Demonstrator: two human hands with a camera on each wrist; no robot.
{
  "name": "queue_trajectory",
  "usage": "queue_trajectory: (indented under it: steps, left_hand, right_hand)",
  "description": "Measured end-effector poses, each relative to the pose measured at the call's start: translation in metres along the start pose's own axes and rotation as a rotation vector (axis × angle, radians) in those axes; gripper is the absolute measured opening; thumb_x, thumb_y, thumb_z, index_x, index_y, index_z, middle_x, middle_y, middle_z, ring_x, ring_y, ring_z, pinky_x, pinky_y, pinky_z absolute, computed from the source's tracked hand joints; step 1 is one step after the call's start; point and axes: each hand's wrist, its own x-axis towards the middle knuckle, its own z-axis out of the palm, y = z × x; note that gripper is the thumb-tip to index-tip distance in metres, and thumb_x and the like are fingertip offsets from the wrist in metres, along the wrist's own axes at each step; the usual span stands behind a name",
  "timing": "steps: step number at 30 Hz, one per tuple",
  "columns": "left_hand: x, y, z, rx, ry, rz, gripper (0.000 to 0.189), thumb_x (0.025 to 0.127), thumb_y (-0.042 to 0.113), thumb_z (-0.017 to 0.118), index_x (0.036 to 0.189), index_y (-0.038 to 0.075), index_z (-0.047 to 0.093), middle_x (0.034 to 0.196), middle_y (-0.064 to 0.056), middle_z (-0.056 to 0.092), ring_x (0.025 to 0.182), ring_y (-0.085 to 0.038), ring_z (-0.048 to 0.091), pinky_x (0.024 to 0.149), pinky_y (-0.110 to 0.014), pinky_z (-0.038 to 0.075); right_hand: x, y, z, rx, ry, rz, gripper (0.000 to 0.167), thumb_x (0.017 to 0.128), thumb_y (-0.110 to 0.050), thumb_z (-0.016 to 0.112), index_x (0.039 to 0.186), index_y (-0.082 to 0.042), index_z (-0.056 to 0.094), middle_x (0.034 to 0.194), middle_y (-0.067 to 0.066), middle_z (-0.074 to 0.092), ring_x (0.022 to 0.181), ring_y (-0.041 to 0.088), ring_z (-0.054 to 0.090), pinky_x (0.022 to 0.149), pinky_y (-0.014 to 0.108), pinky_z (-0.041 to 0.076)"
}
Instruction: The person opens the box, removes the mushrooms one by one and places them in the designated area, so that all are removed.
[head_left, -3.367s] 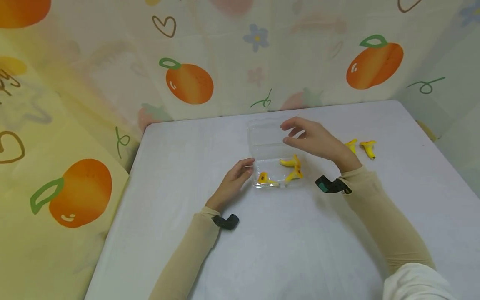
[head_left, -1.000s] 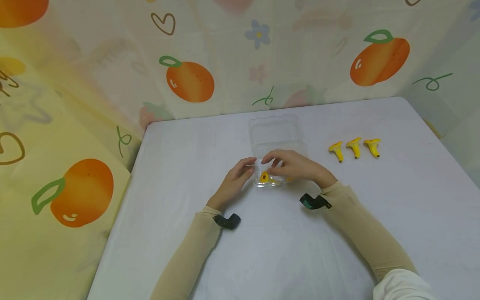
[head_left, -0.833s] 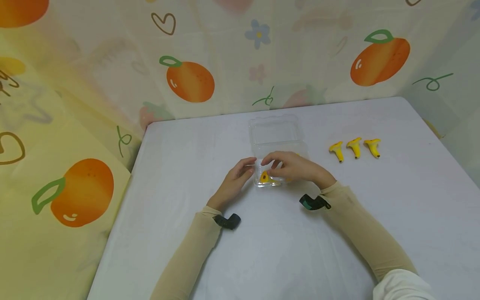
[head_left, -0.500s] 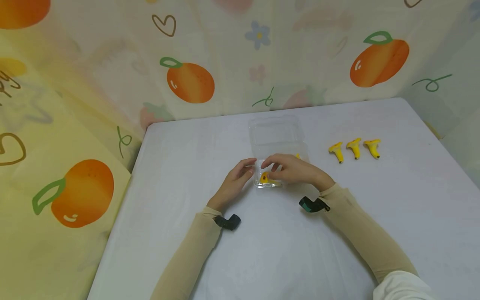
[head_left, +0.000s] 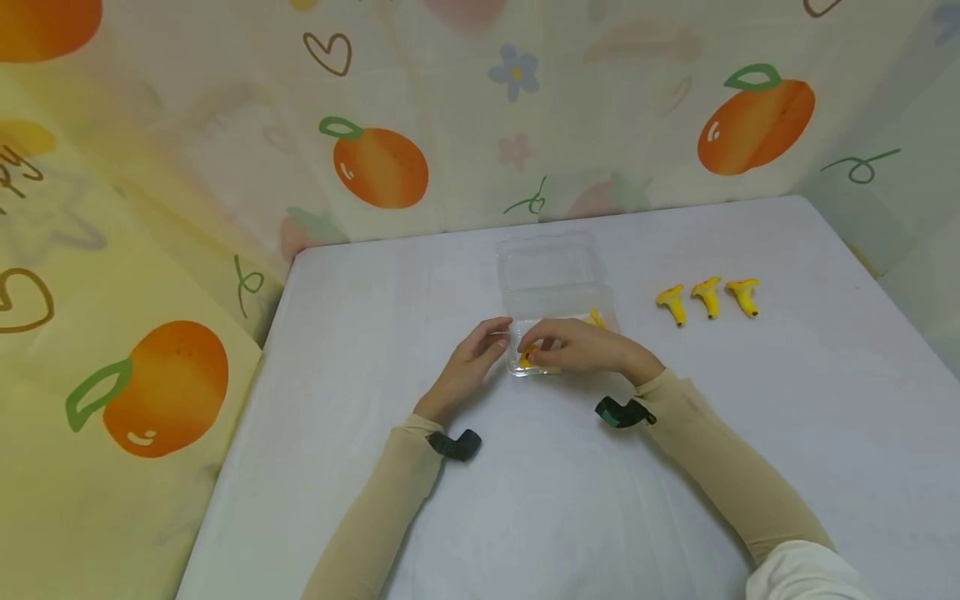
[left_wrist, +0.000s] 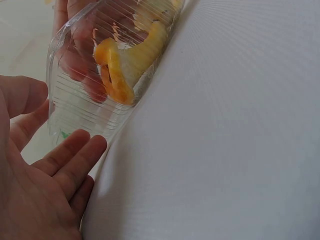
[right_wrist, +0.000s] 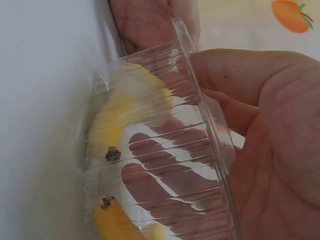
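A clear plastic clamshell box lies with its lid back, yellow trumpet-shaped mushrooms in its base. My left hand touches the base's left side; in the left wrist view its fingers are extended against the clear wall. My right hand reaches down into the base, over a mushroom at the near left. In the right wrist view, its loosely bent, spread fingers show through the ribbed wall beside a mushroom. No grip on it is visible. Another mushroom shows behind the hand.
Three more yellow mushrooms stand apart in a row on the right of the white-covered table: left, middle and right. A fruit-printed curtain hangs along the back edge.
My right hand has come down from above the lid into the base, then shifted slightly toward me, uncovering a mushroom behind it. My left hand stays at the box's side.
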Motion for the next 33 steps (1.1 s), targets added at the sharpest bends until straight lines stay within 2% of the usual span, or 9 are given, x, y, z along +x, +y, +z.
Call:
queue_trajectory:
  steps: [6, 15, 19, 26, 33]
  left_hand:
    - [-0.0018, 0.0021, 0.0002, 0.005, 0.003, -0.002, 0.041, 0.106, 0.020, 0.052, 0.147, 0.014, 0.049, 0.151, -0.008, 0.053, 0.138, -0.028, 0.053, 0.119, -0.049, 0.039]
    - [-0.0010, 0.0023, 0.0001, -0.013, -0.002, 0.003, 0.042, 0.106, 0.017, 0.052, 0.147, 0.009, 0.048, 0.152, -0.012, 0.051, 0.138, -0.032, 0.052, 0.120, -0.050, 0.037]
    - [-0.0009, 0.0029, 0.0008, 0.000, 0.003, 0.005, 0.042, 0.106, 0.017, 0.052, 0.147, 0.010, 0.048, 0.151, -0.011, 0.052, 0.137, -0.031, 0.053, 0.120, -0.049, 0.038]
    - [-0.0011, 0.0020, 0.0016, 0.009, 0.007, -0.004, 0.041, 0.106, 0.018, 0.052, 0.146, 0.012, 0.049, 0.151, -0.009, 0.052, 0.137, -0.028, 0.054, 0.119, -0.048, 0.039]
    - [0.0003, 0.0009, 0.0014, -0.004, 0.012, 0.003, 0.041, 0.106, 0.016, 0.052, 0.146, 0.010, 0.049, 0.150, -0.011, 0.053, 0.137, -0.030, 0.054, 0.119, -0.049, 0.039]
  right_hand:
    - [0.0005, -0.0009, 0.0014, -0.014, -0.003, -0.049, 0.022, 0.101, -0.014, 0.059, 0.120, -0.011, 0.070, 0.122, 0.005, 0.070, 0.110, 0.022, 0.064, 0.097, 0.041, 0.054]
    - [0.0009, -0.0007, 0.0029, -0.027, -0.016, -0.052, 0.029, 0.100, -0.002, 0.051, 0.113, -0.013, 0.075, 0.135, 0.013, 0.065, 0.132, 0.032, 0.057, 0.110, 0.051, 0.047]
    - [-0.0003, -0.0007, 0.0029, -0.029, -0.013, -0.046, 0.026, 0.101, -0.005, 0.052, 0.114, -0.009, 0.073, 0.134, 0.014, 0.064, 0.126, 0.032, 0.059, 0.107, 0.050, 0.049]
    - [-0.0009, -0.0007, 0.0029, -0.026, 0.018, 0.018, 0.023, 0.100, -0.012, 0.060, 0.121, -0.008, 0.068, 0.124, 0.009, 0.068, 0.111, 0.026, 0.064, 0.098, 0.043, 0.055]
    - [0.0005, 0.0023, 0.0024, -0.053, 0.025, -0.068, 0.019, 0.099, -0.007, 0.059, 0.112, -0.008, 0.073, 0.123, 0.011, 0.068, 0.112, 0.027, 0.063, 0.099, 0.046, 0.054]
